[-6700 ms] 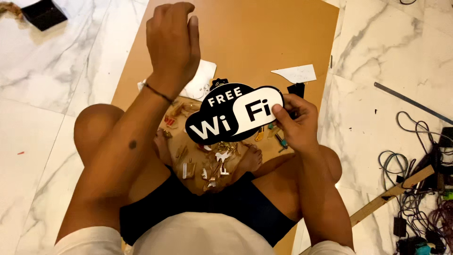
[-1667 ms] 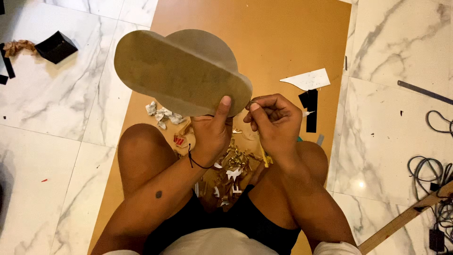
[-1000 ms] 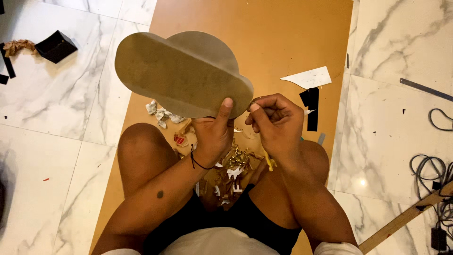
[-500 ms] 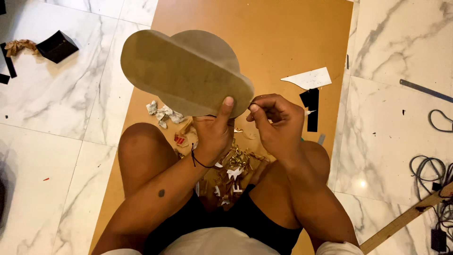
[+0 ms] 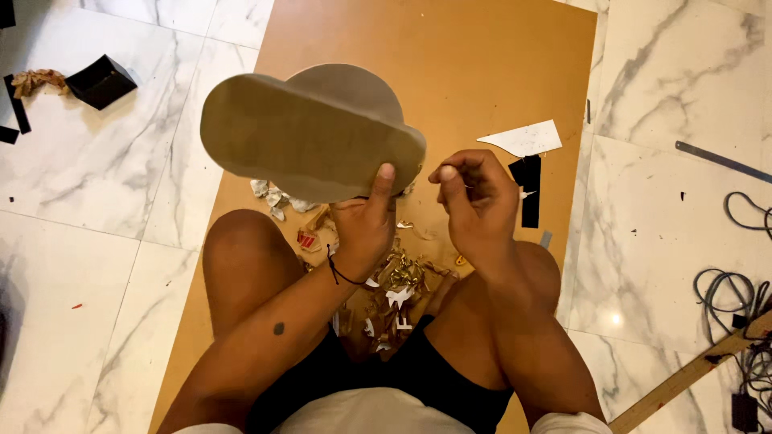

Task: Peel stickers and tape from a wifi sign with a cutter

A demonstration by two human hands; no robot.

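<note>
Seen from above, a seated person's left hand (image 5: 366, 229) grips the lower edge of a flat, cloud-shaped board cutout (image 5: 310, 133), thumb pressed on its plain grey-brown face, holding it raised over an orange board (image 5: 450, 64) on the marble floor (image 5: 104, 185). The right hand (image 5: 474, 201), just beside the cutout's edge, is curled with fingertips pinched together; whether it holds anything cannot be told. Paper scraps (image 5: 394, 285) lie between the knees. A white offcut (image 5: 527, 138) and black strip (image 5: 529, 189) lie nearby.
</note>
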